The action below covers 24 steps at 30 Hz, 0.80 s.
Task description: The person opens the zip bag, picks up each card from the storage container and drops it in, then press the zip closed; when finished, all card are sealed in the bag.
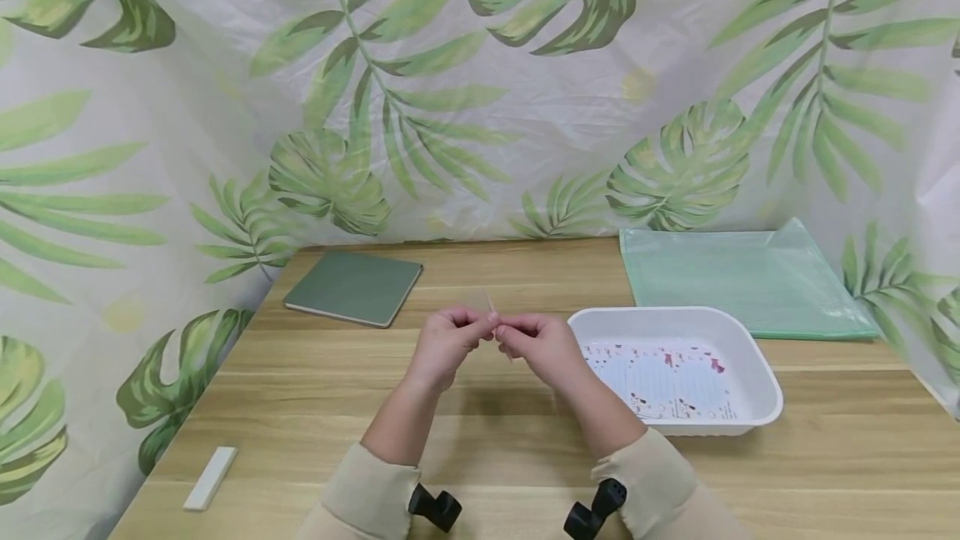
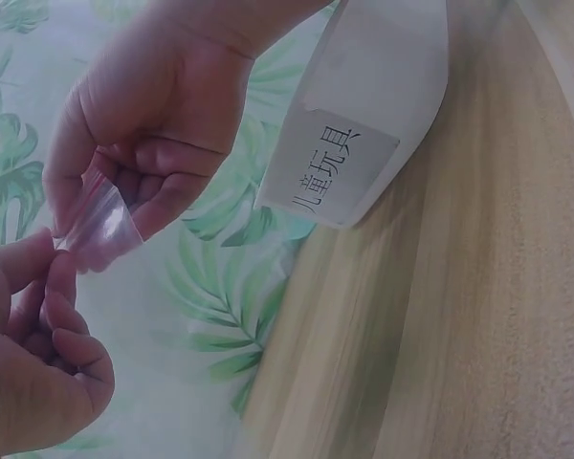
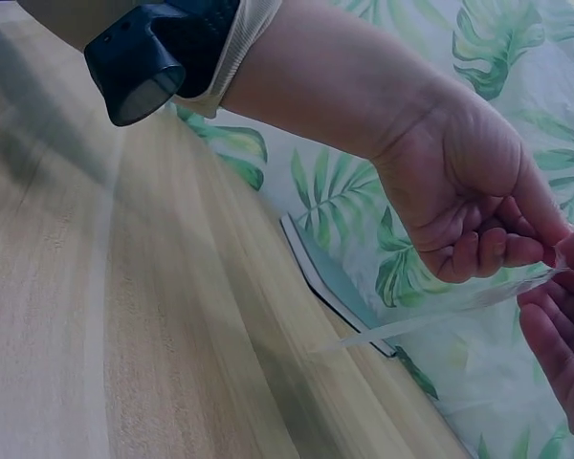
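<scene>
My left hand [image 1: 441, 350] and right hand [image 1: 546, 348] meet fingertip to fingertip above the middle of the table. Between them is a small clear zip bag [image 2: 107, 237], its top edge pinched by thumb and fingers of both hands. A reddish line runs along the bag's seal in the left wrist view. Seen from the right wrist, the bag [image 3: 459, 304] appears nearly edge-on as a thin clear strip. Its contents cannot be told. To the right of the right hand stands a white plastic basin [image 1: 759, 373], close by the forearm.
A green notebook [image 1: 356, 286] lies at the back left. A translucent green zip pouch [image 1: 735, 282] is flat at the back right. A small white bar [image 1: 211, 479] rests near the left edge of the wooden table [image 1: 300, 440]. Inside the basin is a printed sheet [image 1: 660, 377].
</scene>
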{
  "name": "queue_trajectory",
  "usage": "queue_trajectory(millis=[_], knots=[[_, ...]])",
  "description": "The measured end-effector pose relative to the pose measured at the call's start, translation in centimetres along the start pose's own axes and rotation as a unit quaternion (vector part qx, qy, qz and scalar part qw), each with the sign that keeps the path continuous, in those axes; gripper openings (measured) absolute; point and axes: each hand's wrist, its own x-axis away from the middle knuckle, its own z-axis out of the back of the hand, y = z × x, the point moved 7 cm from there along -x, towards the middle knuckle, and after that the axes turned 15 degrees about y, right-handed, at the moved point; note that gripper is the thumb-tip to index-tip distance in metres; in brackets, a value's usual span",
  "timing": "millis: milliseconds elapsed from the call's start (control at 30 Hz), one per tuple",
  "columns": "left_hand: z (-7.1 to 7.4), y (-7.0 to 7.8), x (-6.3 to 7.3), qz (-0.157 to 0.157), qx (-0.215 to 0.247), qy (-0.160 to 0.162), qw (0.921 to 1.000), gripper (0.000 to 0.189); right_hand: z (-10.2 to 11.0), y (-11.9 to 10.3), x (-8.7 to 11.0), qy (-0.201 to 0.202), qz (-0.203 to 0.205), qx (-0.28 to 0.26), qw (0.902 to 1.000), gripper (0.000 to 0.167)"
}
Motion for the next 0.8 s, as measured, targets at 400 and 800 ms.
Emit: queue_trajectory(millis=[400, 800], knots=[[-0.8, 0.6, 0.3, -0.061, -0.078, -0.034, 0.9945, 0.018, 1.0, 0.4, -0.4, 0.002, -0.009, 0.017, 0.9998, 0.022], [-1.4, 0.8, 0.7, -0.086, -0.080, -0.077, 0.9900, 0.018, 0.9, 0.8, -0.3, 0.015, -0.049, -0.048, 0.9975, 0.022]])
